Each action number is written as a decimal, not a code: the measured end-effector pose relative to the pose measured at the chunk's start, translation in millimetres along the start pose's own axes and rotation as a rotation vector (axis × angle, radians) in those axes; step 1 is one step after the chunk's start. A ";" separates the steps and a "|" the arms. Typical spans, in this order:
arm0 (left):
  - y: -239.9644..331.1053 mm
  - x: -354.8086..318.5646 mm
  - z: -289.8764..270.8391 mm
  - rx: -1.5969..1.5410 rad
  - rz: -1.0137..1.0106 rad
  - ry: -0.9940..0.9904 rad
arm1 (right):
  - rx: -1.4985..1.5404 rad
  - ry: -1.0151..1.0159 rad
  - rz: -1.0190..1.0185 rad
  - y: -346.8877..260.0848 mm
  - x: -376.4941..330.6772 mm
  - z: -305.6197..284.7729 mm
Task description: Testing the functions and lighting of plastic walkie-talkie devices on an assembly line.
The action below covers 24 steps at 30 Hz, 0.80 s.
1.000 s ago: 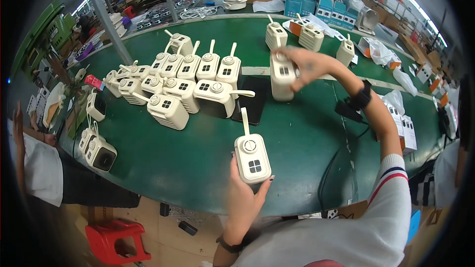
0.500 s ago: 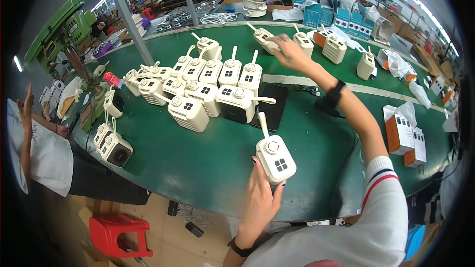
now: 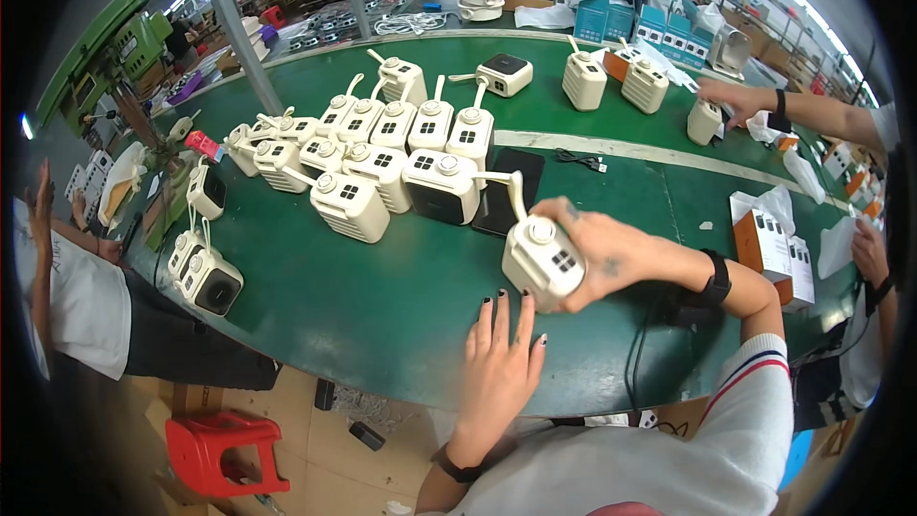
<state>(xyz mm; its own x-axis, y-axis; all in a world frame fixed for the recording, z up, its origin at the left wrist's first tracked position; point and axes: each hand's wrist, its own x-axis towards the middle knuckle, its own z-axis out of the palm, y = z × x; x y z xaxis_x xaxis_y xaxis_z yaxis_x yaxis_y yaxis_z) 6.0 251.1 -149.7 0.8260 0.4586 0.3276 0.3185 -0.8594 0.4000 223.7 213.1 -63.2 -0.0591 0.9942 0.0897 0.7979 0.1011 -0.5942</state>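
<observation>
- the green table (image 3: 411, 334) curves across a busy workroom; clock directions run from the middle of the view.
- at 10 o'clock, a cluster of cream units (image 3: 349, 205) stands on it, straps mostly up.
- the held unit (image 3: 533, 263) is at 4 o'clock, tilted, strap towards 11 o'clock.
- the right hand (image 3: 607, 248) has come back from the far side and is now clamped round this unit.
- the left hand (image 3: 501, 373), between 5 and 6 o'clock, no longer holds a unit: palm down, fingers spread, fingertips just beside the held one; whether they touch it, i cannot tell.
- so handling seems to have passed from left to right, leaving the left free.
- at 12 o'clock, the lying unit (image 3: 504, 75), where the right hand was, is now down, dark face up; that placement looks done.
- at 2 o'clock, a co-worker's hand (image 3: 735, 100) has come in, at the far unit (image 3: 705, 124); that area now seems shared.
</observation>
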 end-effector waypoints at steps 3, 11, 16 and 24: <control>-3.0 -3.3 0.7 0.028 -0.001 0.013 | 0.084 0.078 0.053 38.3 24.0 -22.4; -2.8 -1.7 2.6 0.023 0.018 0.044 | -0.170 0.341 0.158 131.7 123.8 -111.6; -4.7 -5.3 1.3 0.020 -0.004 0.032 | -0.029 0.315 0.217 163.1 206.4 -85.7; -5.6 -2.9 1.8 -0.030 -0.009 0.027 | -0.478 0.385 0.328 194.3 257.5 -58.8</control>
<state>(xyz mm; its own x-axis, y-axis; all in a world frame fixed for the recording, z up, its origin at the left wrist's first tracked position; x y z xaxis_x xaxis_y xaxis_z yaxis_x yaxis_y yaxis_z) 2.6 254.2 -154.4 0.8100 0.4730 0.3466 0.3118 -0.8480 0.4287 398.8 486.6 -108.5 0.3766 0.8779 0.2957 0.9201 -0.3173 -0.2298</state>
